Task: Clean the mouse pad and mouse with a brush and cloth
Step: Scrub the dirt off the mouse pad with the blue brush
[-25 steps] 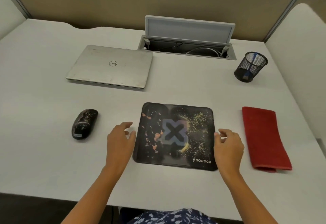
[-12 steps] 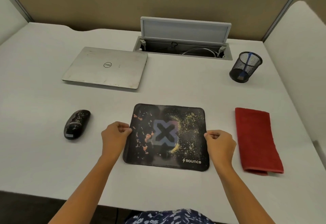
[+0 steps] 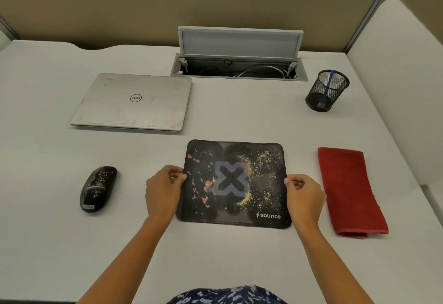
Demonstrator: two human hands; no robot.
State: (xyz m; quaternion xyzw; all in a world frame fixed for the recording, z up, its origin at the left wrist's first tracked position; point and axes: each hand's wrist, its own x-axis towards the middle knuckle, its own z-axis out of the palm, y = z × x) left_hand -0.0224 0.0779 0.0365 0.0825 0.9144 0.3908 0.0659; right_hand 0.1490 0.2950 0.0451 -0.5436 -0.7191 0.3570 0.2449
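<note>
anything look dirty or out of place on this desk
The mouse pad, pinched at both sides by the left hand and right hand, is strewn with pinkish scraps and yellow crumbs; the mouse is speckled too.

I see two bare forearms, the left one from 7 o'clock and the right one from 5 o'clock. The left hand (image 3: 163, 193) has curled fingers and pinches the 9 o'clock edge of the mouse pad (image 3: 235, 184). The right hand (image 3: 304, 198), curled the same way, pinches the 3 o'clock edge. Both backs face up.
</note>
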